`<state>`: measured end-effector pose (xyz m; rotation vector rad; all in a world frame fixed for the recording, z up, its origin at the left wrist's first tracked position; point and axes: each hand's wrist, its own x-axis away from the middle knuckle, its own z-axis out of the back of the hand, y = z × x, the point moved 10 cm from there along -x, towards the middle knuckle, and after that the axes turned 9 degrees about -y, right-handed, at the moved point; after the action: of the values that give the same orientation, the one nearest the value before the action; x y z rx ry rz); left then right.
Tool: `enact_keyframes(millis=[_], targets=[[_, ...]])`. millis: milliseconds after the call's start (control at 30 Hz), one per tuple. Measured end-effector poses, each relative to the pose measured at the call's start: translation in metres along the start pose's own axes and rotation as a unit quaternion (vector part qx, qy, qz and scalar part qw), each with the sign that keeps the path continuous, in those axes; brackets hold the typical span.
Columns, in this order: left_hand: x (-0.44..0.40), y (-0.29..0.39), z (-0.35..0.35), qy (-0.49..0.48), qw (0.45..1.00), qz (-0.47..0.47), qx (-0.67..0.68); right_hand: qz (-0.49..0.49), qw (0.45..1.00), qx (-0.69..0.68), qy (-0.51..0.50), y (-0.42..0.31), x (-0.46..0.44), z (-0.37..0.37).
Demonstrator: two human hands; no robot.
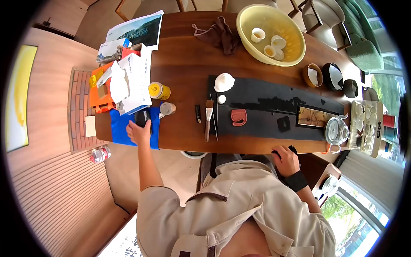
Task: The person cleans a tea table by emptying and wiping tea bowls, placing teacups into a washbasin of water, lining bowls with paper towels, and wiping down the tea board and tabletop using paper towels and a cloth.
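Observation:
My left hand [139,133] reaches to the left end of the table, with thumb and fingers around the near end of a dark, elongated object [141,116]. That object lies over a bright blue cloth [123,128], and its exact kind is unclear. My right hand [286,160] is at the table's front edge with its fingers curled. Something black [293,149] shows beside those fingers, mostly hidden. Close to my left hand stand a small silver-topped can [168,108] and a yellow canister [159,91].
White boxes and papers [135,81] are piled behind the blue cloth. A black mat [261,100] bears a brush [208,120], a pink piece [239,117] and a glass teapot [337,130]. Farther back are a yellow basin [246,43] with cups, a brown cloth [222,36] and several bowls.

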<state>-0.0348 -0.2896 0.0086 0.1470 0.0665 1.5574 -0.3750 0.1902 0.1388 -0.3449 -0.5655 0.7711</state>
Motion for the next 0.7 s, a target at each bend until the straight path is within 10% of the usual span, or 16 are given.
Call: enact_keyframes(millis=[133, 367, 533, 700], targets=[[0.06, 0.076, 0.048, 0.112, 0.935, -0.308, 0.133, -0.034, 0.999, -0.001, -0.003, 0.007, -0.009, -0.009], [0.069, 0.392, -0.013, -0.077, 0.725, -0.662, 0.176, -0.037, 0.998, -0.035, -0.021, -0.002, -0.022, -0.025], [0.031, 0.492, -0.144, -0.223, 0.742, -0.609, -0.167, -0.094, 0.991, -0.082, -0.039, 0.005, -0.021, -0.039], [0.042, 0.432, -0.145, -0.2, 0.777, -0.593, -0.068, -0.125, 0.986, -0.091, -0.056, 0.029, -0.006, -0.051]])
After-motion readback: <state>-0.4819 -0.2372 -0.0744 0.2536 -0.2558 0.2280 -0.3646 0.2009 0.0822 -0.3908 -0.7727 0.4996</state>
